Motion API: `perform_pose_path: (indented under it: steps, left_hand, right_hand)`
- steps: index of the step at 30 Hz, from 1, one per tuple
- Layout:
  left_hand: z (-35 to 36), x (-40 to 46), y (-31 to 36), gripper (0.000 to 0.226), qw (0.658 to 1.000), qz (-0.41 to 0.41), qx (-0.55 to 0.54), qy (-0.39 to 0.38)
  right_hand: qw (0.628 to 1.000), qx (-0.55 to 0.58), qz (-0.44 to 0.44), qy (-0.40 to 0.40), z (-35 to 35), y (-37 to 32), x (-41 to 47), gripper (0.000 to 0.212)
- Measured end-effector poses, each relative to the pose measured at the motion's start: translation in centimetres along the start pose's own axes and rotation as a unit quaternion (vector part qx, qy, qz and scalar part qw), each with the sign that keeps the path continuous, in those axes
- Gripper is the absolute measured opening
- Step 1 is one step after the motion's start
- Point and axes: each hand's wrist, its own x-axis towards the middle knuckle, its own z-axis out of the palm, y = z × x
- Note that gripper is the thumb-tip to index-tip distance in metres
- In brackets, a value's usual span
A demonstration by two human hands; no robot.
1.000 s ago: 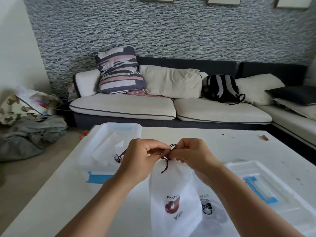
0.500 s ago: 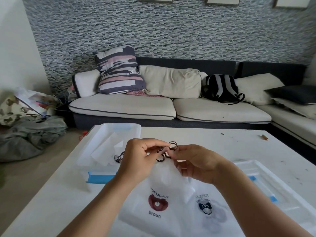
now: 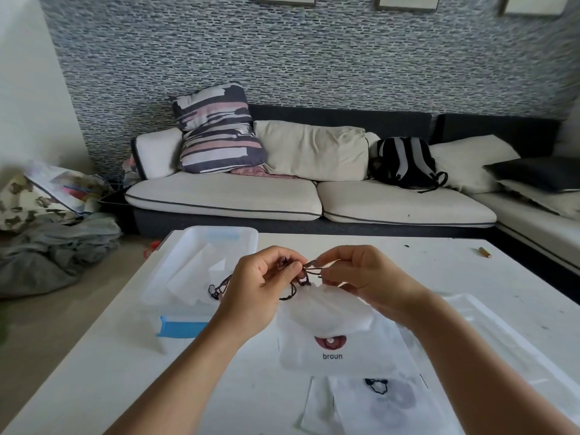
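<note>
just in front of the white pouch (image 3: 339, 343), nearest of all: a second pouch (image 3: 381, 400) with a dark bow print, flat on the tabletop (image 3: 94, 356). white pouch itself flat too, mouth gathered at its far edge, bunched but seemingly not yet cinched tight.

right above that far edge: left hand (image 3: 260, 287), fingers curled, pinching a loop of the dark drawstring (image 3: 309, 271); right hand (image 3: 364, 277) likewise curled, pinching the cord's other strands. mid-knot or mid-pull, cannot tell which.

done, by the look of it: pouch laid down, mouth gathered. left: tightening or tying off, probably stowing afterwards.

left of the pouch, close by: open clear box (image 3: 166, 268) with a blue latch, more white pouches and a dark cord inside, near the left wrist. right of the pouch: clear lid (image 3: 502, 340), flat, apart from the right forearm.

beyond the pouch: bare surface, room enough for drawing the cord outward; tighter leftward because of the box wall. far right of the pouch, near the tabletop's far edge: a small stub (image 3: 485, 252).

well beyond the pouch: sofa (image 3: 376, 202) with a backpack (image 3: 405, 161).
</note>
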Motion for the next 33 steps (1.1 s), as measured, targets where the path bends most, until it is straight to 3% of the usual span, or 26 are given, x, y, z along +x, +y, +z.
perform_pose_path:
  steps: [2, 8, 12, 17, 22, 26, 33]
  left_hand:
    - [0.1, -0.1, 0.1, 0.017, 1.000, -0.003, -0.003, 0.000]
    - [0.0, -0.3, 0.0, 0.016, 1.000, 0.002, 0.015, -0.007]
    - [0.0, -0.3, 0.0, 0.017, 1.000, 0.005, 0.018, -0.013]
    - [0.3, -0.2, -0.1, 0.016, 1.000, -0.015, -0.002, -0.014]
    - [0.7, -0.2, -0.1, 0.012, 0.997, -0.068, -0.039, -0.001]
    - [0.7, -0.2, 0.2, 0.012, 0.995, -0.077, -0.067, 0.007]
    - [0.2, -0.3, 0.2, 0.015, 0.995, -0.072, -0.072, -0.002]
  right_hand:
    - [1.000, -0.014, 0.015, -0.023, -0.3, 0.1, -0.1, 0.026]
    - [0.993, -0.097, 0.053, -0.043, -1.3, -0.4, -0.4, 0.035]
    - [0.998, -0.058, -0.024, -0.016, -0.7, -0.5, -0.3, 0.036]
    - [0.990, -0.088, -0.085, 0.067, 0.3, -0.1, 0.4, 0.010]
    - [0.998, 0.023, -0.062, -0.001, 0.6, -0.9, -0.1, 0.002]
    - [0.997, 0.027, -0.048, -0.060, 0.8, -1.2, -0.5, 0.018]
    - [0.999, -0.002, -0.031, 0.006, 1.9, -1.0, -0.4, 0.010]
